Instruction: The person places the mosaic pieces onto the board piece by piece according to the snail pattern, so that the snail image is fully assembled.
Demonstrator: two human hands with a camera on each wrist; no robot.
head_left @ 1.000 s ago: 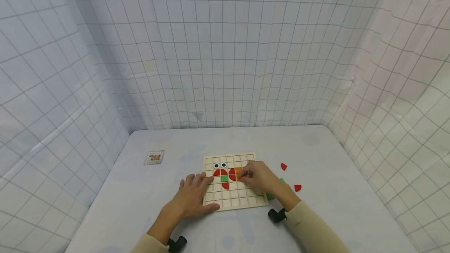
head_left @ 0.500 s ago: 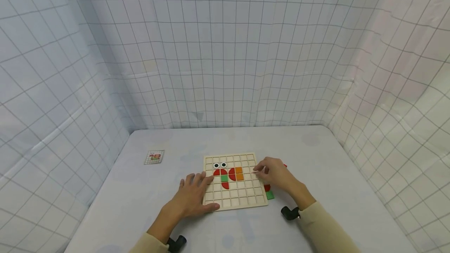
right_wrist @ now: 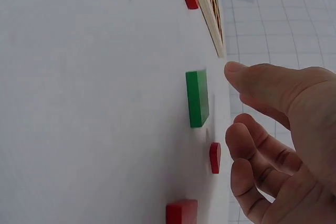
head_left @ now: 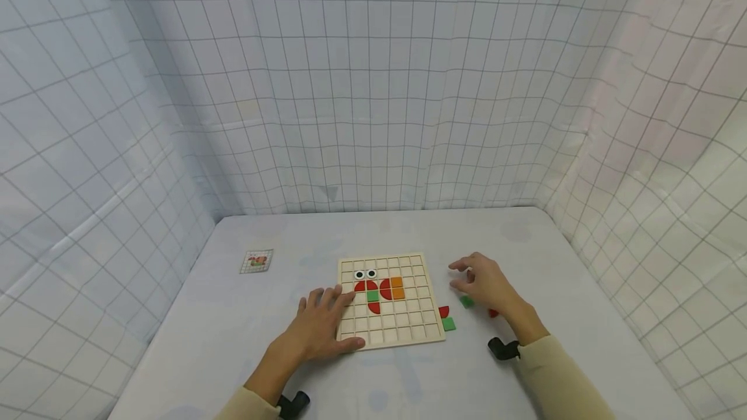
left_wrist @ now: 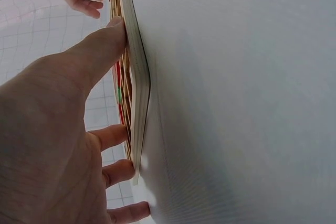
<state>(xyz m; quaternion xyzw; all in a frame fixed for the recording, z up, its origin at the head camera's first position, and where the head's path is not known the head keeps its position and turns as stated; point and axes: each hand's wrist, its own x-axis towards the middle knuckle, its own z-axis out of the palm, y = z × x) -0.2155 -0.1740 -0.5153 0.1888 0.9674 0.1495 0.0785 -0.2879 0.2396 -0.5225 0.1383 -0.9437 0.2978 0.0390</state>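
A wooden grid board lies on the table. On it sit two eye tiles, several red quarter-round tiles, a green square tile and two orange square tiles. My left hand rests spread over the board's left edge, thumb at the near corner. To the right of the board, my right hand hovers with loosely bent fingers and nothing in them. In the right wrist view, a green square tile and a small red tile lie close by its fingertips.
Beside the board's right edge lie a red tile and a green tile. Another red tile shows partly behind my right wrist. A small picture card lies at the back left. Gridded white cloth surrounds the table.
My right hand has left the orange tiles and moved rightward off the board, over the loose pieces. Both orange tiles now show fully. The left hand stays in place.
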